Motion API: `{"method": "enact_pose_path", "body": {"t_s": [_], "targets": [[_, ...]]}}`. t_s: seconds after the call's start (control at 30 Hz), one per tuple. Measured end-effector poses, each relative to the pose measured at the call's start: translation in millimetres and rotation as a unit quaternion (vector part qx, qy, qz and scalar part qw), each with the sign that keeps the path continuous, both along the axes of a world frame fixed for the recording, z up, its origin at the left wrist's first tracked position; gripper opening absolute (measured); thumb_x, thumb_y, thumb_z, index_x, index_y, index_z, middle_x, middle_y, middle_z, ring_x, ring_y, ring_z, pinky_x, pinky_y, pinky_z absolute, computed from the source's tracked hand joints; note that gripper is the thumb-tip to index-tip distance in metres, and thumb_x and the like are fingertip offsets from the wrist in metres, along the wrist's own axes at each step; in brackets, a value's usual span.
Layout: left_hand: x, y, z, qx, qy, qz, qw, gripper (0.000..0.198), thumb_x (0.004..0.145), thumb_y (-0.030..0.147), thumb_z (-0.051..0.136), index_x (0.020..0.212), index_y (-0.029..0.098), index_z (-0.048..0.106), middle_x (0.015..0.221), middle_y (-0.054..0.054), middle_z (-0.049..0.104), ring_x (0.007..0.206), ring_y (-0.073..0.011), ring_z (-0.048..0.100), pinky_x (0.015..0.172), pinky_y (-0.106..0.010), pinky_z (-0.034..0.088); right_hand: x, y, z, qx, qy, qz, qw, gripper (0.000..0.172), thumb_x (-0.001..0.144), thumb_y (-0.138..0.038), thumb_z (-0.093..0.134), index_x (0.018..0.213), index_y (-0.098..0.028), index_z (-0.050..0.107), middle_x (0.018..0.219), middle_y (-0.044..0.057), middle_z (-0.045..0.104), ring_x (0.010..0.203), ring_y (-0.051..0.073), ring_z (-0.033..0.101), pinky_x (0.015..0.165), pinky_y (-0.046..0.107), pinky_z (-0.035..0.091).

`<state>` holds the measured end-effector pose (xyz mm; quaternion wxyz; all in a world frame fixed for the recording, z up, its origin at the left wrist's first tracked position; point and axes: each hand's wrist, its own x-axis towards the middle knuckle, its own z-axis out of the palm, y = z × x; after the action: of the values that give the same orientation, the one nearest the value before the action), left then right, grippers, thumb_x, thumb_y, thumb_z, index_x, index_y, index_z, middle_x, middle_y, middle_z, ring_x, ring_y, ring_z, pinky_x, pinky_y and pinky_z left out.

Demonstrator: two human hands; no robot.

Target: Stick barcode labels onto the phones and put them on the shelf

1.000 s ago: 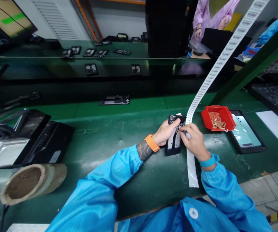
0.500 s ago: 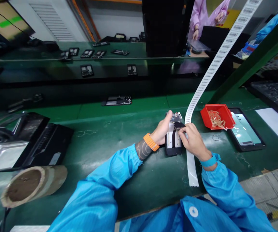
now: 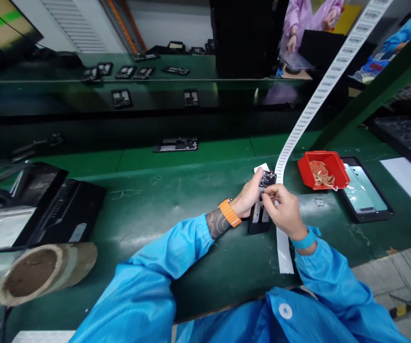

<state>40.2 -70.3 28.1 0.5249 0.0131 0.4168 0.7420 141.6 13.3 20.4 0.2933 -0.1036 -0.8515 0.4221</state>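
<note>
My left hand, with an orange watch band at the wrist, grips an opened phone by its left side, thumb along the upper edge. The phone's circuit board shows at the top, and pale and dark strips show lower down. Over the middle of the phone, my right hand is closed in a pinch; whatever lies between its fingertips is too small to make out. Beneath and beside the phone runs a long strip of barcode labels, coming down from the upper right.
Right of my hands sits a red bin of rubber bands, beside a black tray holding pale green phone panels. Another opened phone lies ahead. A cardboard tube and black equipment stand left. A person in pink works beyond.
The phone has tilted and shifted slightly right in my left hand. My right hand has moved inward over its middle, and the black flap it was lifting no longer stands out.
</note>
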Motion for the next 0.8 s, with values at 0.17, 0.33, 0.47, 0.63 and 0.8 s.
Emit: {"method": "enact_pose_path", "body": {"t_s": [0.17,0.33,0.47,0.63,0.8], "targets": [[2.7,-0.7,0.0,-0.026,0.033,0.001,0.999,0.057,0.089,0.070,0.054,0.075,0.015,0.064,0.067,-0.003,0.063,0.059,-0.0145,0.059,0.063,-0.027,0.049,-0.5,-1.3,1.5,0.127,-0.001,0.034,0.991,0.011,0.093,-0.017,0.058,0.099,-0.022,0.066,0.082,0.003,0.067,0.071,0.017,0.062,0.066,0.030,0.051],[0.6,-2.6,0.5,-0.053,0.055,0.015,0.997,0.054,0.093,0.066,0.051,0.079,0.016,0.065,0.074,-0.004,0.066,0.066,-0.0154,0.061,0.066,-0.028,0.048,-0.2,-1.9,1.6,0.136,0.009,0.056,0.989,0.011,0.095,-0.016,0.058,0.100,-0.021,0.066,0.080,0.002,0.065,0.069,0.016,0.062,0.065,0.028,0.050],[2.4,-3.3,7.4,-0.065,0.058,0.010,0.996,0.051,0.097,0.061,0.047,0.076,0.017,0.063,0.071,-0.003,0.063,0.063,-0.0148,0.059,0.063,-0.027,0.047,-0.2,-2.8,3.7,0.137,0.006,0.062,0.989,0.011,0.094,-0.014,0.058,0.088,-0.021,0.065,0.075,0.001,0.061,0.065,0.015,0.059,0.061,0.027,0.048],[4.1,-4.6,12.4,-0.055,0.060,0.000,0.997,0.051,0.098,0.060,0.045,0.076,0.017,0.061,0.066,-0.001,0.058,0.061,-0.0140,0.057,0.061,-0.027,0.045,-0.5,-4.0,4.3,0.135,0.029,0.045,0.989,0.011,0.094,-0.015,0.058,0.096,-0.022,0.066,0.077,0.001,0.063,0.065,0.015,0.060,0.062,0.028,0.049],[2.8,-4.8,7.0,-0.055,0.074,0.019,0.996,0.054,0.091,0.068,0.052,0.080,0.016,0.063,0.074,-0.002,0.063,0.064,-0.0138,0.058,0.066,-0.027,0.047,-1.0,-3.8,2.3,0.145,0.048,0.056,0.987,0.011,0.094,-0.015,0.059,0.091,-0.022,0.067,0.078,0.002,0.065,0.069,0.016,0.062,0.064,0.028,0.050]]}}
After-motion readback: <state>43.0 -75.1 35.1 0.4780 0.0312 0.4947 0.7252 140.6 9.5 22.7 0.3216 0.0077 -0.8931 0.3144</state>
